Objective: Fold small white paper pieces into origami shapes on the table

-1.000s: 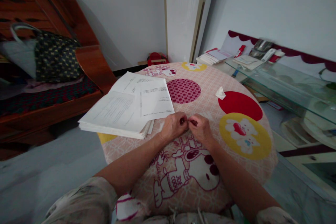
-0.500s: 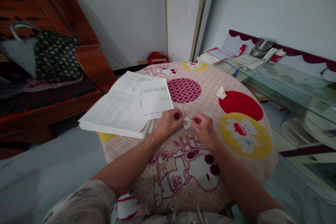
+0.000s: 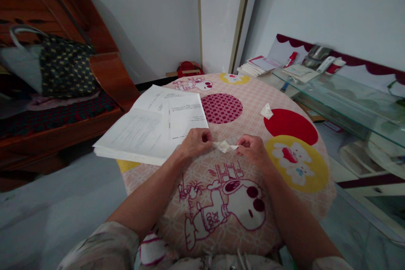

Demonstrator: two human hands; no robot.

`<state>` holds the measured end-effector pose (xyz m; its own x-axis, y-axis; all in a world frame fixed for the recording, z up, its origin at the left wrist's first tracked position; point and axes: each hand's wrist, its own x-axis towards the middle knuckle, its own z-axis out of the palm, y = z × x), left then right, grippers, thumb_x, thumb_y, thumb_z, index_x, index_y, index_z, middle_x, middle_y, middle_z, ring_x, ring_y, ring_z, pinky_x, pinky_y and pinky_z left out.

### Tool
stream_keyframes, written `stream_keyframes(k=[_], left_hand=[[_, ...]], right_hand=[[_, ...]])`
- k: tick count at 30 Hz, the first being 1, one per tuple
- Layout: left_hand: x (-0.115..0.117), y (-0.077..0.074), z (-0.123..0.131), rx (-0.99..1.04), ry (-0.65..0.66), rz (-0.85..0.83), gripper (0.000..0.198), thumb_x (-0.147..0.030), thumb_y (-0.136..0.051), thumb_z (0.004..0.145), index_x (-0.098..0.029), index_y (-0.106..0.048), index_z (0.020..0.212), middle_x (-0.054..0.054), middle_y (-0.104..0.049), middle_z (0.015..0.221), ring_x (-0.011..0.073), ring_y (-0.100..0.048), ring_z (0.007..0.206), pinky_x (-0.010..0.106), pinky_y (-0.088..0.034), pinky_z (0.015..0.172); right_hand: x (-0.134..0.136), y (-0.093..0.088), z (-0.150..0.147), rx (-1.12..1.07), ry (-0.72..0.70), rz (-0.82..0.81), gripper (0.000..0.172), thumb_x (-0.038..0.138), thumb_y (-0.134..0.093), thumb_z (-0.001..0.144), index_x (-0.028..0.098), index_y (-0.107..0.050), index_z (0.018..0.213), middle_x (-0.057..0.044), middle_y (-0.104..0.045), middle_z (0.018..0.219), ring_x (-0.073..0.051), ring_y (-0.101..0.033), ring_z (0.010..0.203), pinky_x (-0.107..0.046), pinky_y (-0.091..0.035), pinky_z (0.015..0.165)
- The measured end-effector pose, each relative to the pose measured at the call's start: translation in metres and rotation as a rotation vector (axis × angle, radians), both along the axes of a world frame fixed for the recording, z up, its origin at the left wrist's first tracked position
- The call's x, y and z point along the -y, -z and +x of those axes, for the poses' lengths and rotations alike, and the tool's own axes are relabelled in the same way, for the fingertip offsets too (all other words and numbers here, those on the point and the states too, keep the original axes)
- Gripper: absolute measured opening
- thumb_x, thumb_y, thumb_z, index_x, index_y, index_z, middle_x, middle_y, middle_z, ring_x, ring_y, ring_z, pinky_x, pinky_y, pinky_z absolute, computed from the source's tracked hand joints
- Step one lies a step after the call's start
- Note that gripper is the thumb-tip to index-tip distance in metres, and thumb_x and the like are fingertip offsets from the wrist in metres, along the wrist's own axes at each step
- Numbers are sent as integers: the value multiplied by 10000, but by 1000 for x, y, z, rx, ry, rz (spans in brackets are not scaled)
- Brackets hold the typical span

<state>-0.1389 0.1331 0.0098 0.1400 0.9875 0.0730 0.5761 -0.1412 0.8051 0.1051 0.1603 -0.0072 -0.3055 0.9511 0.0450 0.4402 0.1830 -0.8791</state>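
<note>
A small folded white paper (image 3: 224, 146) stretches between my two hands, over the patterned tablecloth (image 3: 221, 219). My left hand (image 3: 198, 143) pinches its left end, and my right hand (image 3: 251, 148) pinches the right end. The paper has a folded middle and narrow pointed ends. Another small folded white paper (image 3: 267, 111) lies farther back on the right, at the edge of the red circle on the cloth. Left of my hands, printed sheets (image 3: 136, 135) lie in a thick stack, close to my left hand.
A glass shelf (image 3: 341, 105) with a cup and papers stands right of the round table. Behind it is a stack of booklets (image 3: 257, 66). A wooden bench (image 3: 110, 76) with a dark patterned bag (image 3: 68, 67) is at the left. A tall white appliance (image 3: 220, 21) stands at the back.
My hands have moved apart, the left one leftward and the right one rightward. More of the paper shows between them, wider than before, with its pointed ends drawn out.
</note>
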Motion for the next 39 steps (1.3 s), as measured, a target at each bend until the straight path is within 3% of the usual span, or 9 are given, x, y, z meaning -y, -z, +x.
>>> stream_keyframes(k=[14, 21, 30, 35, 39], left_hand=[[-3, 2, -9, -105, 47, -11, 70, -124, -573, 646, -140, -641, 641, -19, -607, 582, 89, -495, 557, 211, -350, 548], [-1, 0, -8, -81, 57, 38, 71, -146, -571, 680, -146, -642, 686, -27, -581, 585, 93, -489, 557, 214, -361, 550], [2, -2, -2, 22, 90, 70, 287, -87, -556, 689, -136, -674, 946, 39, -701, 864, 127, -630, 729, 225, -487, 646], [3, -2, 0, 61, 139, 85, 374, -26, -522, 663, -131, -679, 986, 70, -708, 979, 147, -649, 830, 240, -515, 682], [6, -6, 4, 144, 180, 108, 279, -92, -568, 761, -154, -690, 1003, 82, -699, 1057, 171, -649, 941, 286, -540, 794]], right_hand=[[-9, -9, 14, 86, -72, -43, 35, 158, -576, 577, 184, -597, 569, 12, -622, 499, -127, -547, 463, -218, -376, 447], [-7, -8, 13, -41, -91, -78, 58, 200, -577, 628, 184, -620, 664, 17, -630, 510, -134, -563, 455, -228, -420, 457], [-6, -8, 11, -83, -103, -46, 268, 173, -584, 595, 166, -688, 842, -23, -709, 721, -142, -631, 575, -234, -477, 518], [-5, -9, 11, -70, -127, -5, 200, 225, -606, 687, 159, -714, 842, -39, -713, 734, -150, -634, 592, -251, -487, 538], [-2, -14, 10, -25, -132, 68, 184, 332, -694, 735, 161, -722, 796, -8, -657, 630, -137, -578, 553, -242, -435, 513]])
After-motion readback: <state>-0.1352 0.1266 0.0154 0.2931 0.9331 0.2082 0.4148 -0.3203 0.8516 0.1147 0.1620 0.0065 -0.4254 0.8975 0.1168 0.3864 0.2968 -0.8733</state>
